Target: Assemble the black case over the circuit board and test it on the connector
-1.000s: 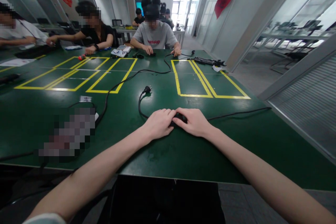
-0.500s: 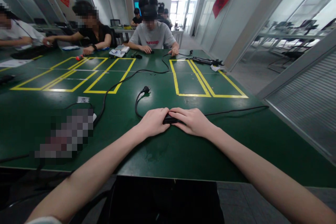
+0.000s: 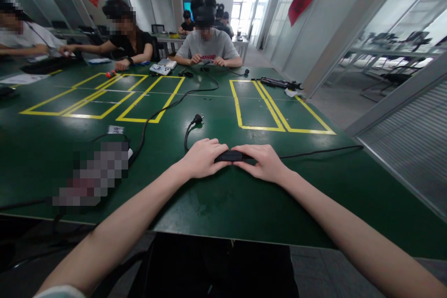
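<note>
Between my hands is a black power adapter (image 3: pixel 231 156), lying low over the green table. My left hand (image 3: pixel 204 157) is closed round its left end, thumb in front and fingers behind. The right end is pinched by my right hand (image 3: pixel 260 160), whose fingers and thumb meet the adapter near where a thin black cord (image 3: pixel 310 154) leaves toward the right. Behind my left hand a short cable curves up to a black plug (image 3: pixel 198 119) with its prongs pointing right. Fingers hide part of the adapter's left end.
A pixelated box-like object (image 3: pixel 99 174) with cables lies at the left, beside a small label (image 3: pixel 116 129). Yellow tape rectangles (image 3: pixel 256 128) mark the table. A black folded stand (image 3: pixel 281 83) is at the far right. Across sits a person in a grey shirt (image 3: pixel 209 46); others sit left.
My hands have moved slightly apart, baring more of the adapter between them. The person across has raised both hands from the table, and the cable there has shifted. The view has turned slightly left.
</note>
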`<state>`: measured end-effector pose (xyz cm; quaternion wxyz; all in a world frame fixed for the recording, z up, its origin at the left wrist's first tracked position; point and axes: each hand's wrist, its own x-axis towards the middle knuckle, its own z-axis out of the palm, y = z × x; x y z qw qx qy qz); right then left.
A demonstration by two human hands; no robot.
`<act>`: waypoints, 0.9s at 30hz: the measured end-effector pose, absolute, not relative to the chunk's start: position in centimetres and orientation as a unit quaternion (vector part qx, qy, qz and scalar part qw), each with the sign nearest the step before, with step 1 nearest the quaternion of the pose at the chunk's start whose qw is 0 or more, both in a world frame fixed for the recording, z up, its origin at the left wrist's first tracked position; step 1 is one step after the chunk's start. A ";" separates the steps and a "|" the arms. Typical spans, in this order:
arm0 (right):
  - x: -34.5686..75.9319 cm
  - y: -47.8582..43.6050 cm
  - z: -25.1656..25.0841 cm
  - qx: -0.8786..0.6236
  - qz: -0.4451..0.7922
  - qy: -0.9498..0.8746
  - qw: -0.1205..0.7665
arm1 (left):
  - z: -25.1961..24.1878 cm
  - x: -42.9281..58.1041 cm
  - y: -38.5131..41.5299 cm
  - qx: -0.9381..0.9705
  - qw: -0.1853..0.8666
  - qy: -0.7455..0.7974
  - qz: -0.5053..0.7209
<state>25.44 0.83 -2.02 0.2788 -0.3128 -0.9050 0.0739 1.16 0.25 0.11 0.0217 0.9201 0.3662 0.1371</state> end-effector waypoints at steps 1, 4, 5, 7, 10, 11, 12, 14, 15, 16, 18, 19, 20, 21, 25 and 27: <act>25.5 0.9 -2.0 -0.311 0.085 -0.905 0.278 | 0.0 1.2 0.2 0.921 0.021 0.364 0.136; 25.4 0.9 -2.1 -0.317 0.109 -0.901 0.276 | -0.1 1.1 0.3 0.921 0.030 0.359 0.150; 25.3 0.8 -2.1 -0.322 0.110 -0.897 0.282 | -0.1 1.0 0.4 0.919 0.034 0.357 0.165; 25.2 0.6 -1.9 -0.334 0.113 -0.884 0.306 | -0.1 0.8 0.5 0.913 0.035 0.355 0.197; 25.2 0.5 -1.4 -0.347 0.161 -0.859 0.341 | 0.1 0.5 0.5 0.913 0.017 0.350 0.210; 25.2 0.5 -1.2 -0.347 0.211 -0.851 0.334 | 0.1 0.4 0.5 0.917 0.009 0.343 0.201; 25.4 0.5 -1.0 -0.343 0.280 -0.839 0.316 | 0.1 0.4 0.4 0.923 0.000 0.333 0.191; 25.7 0.7 -0.7 -0.328 0.440 -0.796 0.257 | 0.1 0.4 0.3 0.935 -0.014 0.308 0.174; 25.9 0.7 -0.6 -0.320 0.505 -0.768 0.231 | 0.2 0.5 0.2 0.939 -0.019 0.298 0.169; 26.0 0.8 -0.6 -0.316 0.548 -0.744 0.218 | 0.2 0.5 0.1 0.942 -0.023 0.291 0.168; 26.0 0.9 -0.8 -0.318 0.565 -0.722 0.241 | 0.2 0.6 0.1 0.941 -0.027 0.289 0.176; 25.9 1.0 -1.1 -0.323 0.554 -0.719 0.267 | 0.2 0.6 0.2 0.938 -0.028 0.292 0.184; 25.8 1.1 -1.3 -0.329 0.539 -0.717 0.295 | 0.2 0.6 0.2 0.934 -0.030 0.297 0.196; 25.7 1.3 -1.6 -0.338 0.523 -0.713 0.322 | 0.2 0.6 0.2 0.929 -0.033 0.302 0.210; 26.4 3.3 -2.6 -0.423 0.438 -0.661 0.438 | 0.0 0.6 0.3 0.909 -0.050 0.319 0.263; 27.6 4.6 -2.6 -0.473 0.375 -0.602 0.523 | -0.2 0.6 0.3 0.907 -0.042 0.322 0.269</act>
